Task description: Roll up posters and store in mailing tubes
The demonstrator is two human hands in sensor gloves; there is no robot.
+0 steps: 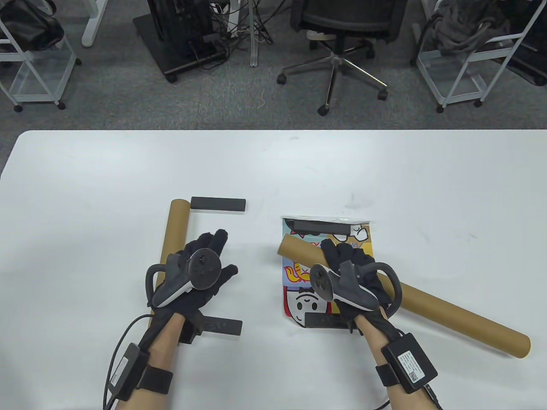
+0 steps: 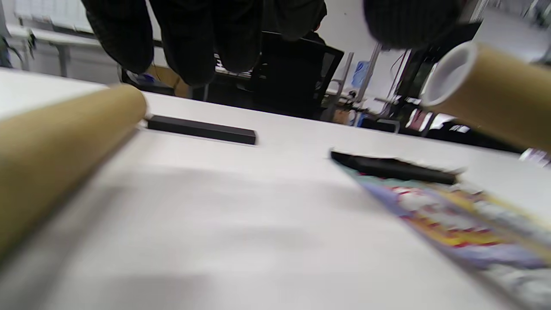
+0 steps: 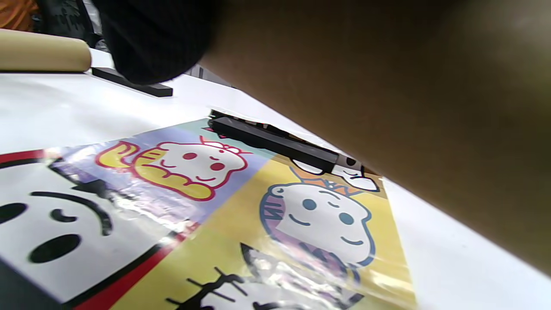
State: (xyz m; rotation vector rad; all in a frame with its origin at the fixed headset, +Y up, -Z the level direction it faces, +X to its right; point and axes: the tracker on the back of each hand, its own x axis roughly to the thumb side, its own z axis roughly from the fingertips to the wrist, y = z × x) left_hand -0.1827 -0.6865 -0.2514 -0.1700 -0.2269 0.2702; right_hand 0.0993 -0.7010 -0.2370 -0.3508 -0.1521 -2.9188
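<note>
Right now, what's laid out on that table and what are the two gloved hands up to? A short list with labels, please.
poster: colourful cartoon poster lying flat, unrolled
black bars on poster: far bar, near bar
right hand: right hand holds a cardboard tube above the poster
left hand: left hand holds nothing, fingers spread over the second tube
second tube: lies on the table
other bars: one bar by the second tube's far end, another near the left wrist

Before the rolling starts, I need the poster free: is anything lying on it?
Yes. Black bars and weigh down the poster at its far and near ends, and the right hand holds a mailing tube above it.
</note>
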